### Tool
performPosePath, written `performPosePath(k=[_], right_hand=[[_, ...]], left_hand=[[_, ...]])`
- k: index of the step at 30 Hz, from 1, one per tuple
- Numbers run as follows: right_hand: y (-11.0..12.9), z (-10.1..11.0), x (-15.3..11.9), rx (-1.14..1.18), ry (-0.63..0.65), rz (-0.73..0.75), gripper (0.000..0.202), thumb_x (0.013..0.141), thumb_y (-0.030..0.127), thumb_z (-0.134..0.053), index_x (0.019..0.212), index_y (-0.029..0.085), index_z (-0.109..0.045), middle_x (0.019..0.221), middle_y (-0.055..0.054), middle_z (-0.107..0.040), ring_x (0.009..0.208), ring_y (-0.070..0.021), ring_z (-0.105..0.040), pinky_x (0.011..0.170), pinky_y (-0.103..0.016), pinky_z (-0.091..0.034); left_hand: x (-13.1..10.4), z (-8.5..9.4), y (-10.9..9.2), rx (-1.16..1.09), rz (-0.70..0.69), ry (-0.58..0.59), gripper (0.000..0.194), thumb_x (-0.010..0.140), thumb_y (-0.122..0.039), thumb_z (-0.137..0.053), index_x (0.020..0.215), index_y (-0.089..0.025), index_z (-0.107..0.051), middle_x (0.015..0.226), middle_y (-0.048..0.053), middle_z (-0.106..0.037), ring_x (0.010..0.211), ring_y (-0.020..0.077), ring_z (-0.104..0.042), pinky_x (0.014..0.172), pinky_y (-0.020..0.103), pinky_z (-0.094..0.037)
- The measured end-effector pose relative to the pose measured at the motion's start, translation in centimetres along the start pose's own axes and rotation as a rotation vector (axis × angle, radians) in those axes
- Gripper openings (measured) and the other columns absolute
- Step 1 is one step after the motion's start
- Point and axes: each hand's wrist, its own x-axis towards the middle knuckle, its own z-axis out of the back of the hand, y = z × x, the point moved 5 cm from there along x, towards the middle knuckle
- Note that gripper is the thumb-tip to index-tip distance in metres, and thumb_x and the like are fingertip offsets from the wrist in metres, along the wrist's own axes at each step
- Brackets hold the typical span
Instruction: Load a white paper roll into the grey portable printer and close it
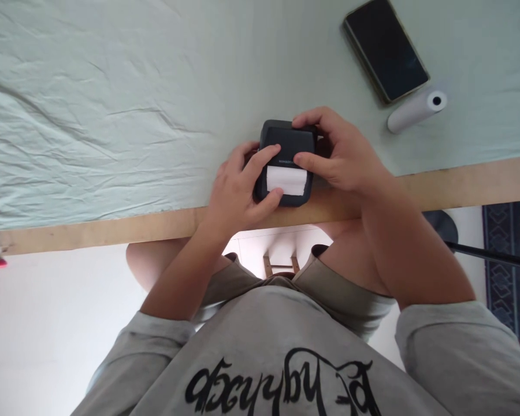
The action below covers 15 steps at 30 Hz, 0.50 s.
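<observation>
A small black printer (289,144) lies near the front edge of the cloth-covered table, with a strip of white paper (287,180) showing at its near end. My left hand (245,182) grips its left side, the index fingertip on the dark lid and the thumb at the paper's lower edge. On the other side, my right hand (335,150) holds the printer, thumb on the lid's right part and index finger at the far right corner. The other right fingers are partly hidden behind the printer's side.
A dark phone (385,49) in a case lies at the upper right. Close to its lower end is a white paper roll (416,111) on its side. The table's wooden edge (112,233) runs just below my hands, above my legs.
</observation>
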Motion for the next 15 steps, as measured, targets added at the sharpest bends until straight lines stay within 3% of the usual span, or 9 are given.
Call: performPosePath(k=[6,9,12,15], right_hand=[[0.3,-0.1,-0.3,-0.03,-0.066,-0.057,0.04,0.084,0.04,-0.083,0.12,0.033,-0.067,0.124,0.0,-0.075,0.104,-0.0226,-0.072,0.096,-0.041,-0.064],[0.2,0.1,-0.6,-0.055,-0.188,-0.042,0.021,0.097,0.046,-0.066,0.113,0.033,-0.069,0.114,0.001,-0.077,0.102,-0.0221,-0.072,0.092,-0.04,-0.063],[-0.8,0.7,-0.9,-0.049,-0.364,-0.06,0.018,0.1,0.034,-0.052,0.101,0.032,-0.07,0.103,0.0,-0.076,0.098,-0.0214,-0.072,0.091,-0.041,-0.062],[-2.0,0.9,-1.1,-0.011,-0.354,-0.075,0.023,0.085,0.02,-0.058,0.102,0.031,-0.069,0.099,-0.001,-0.074,0.094,-0.022,-0.072,0.09,-0.043,-0.064]], left_hand=[[0.0,-0.1,-0.1,0.0,0.014,0.003,0.07,0.097,-0.067,-0.056,0.155,-0.031,-0.044,0.155,0.014,-0.054,0.145,0.0372,-0.053,0.122,0.055,-0.045],[-0.1,0.0,-0.2,-0.02,0.01,-0.003,0.079,0.095,-0.062,-0.062,0.161,-0.028,-0.035,0.159,0.016,-0.052,0.148,0.0374,-0.051,0.125,0.055,-0.042],[-0.4,0.0,0.1,-0.033,0.009,0.035,0.093,0.091,-0.058,-0.069,0.166,-0.023,-0.026,0.164,0.018,-0.048,0.152,0.0391,-0.048,0.126,0.056,-0.042],[-0.6,-0.1,0.6,-0.014,-0.024,0.09,0.108,0.084,-0.065,-0.077,0.167,-0.02,-0.025,0.167,0.021,-0.045,0.154,0.0415,-0.046,0.125,0.056,-0.043]])
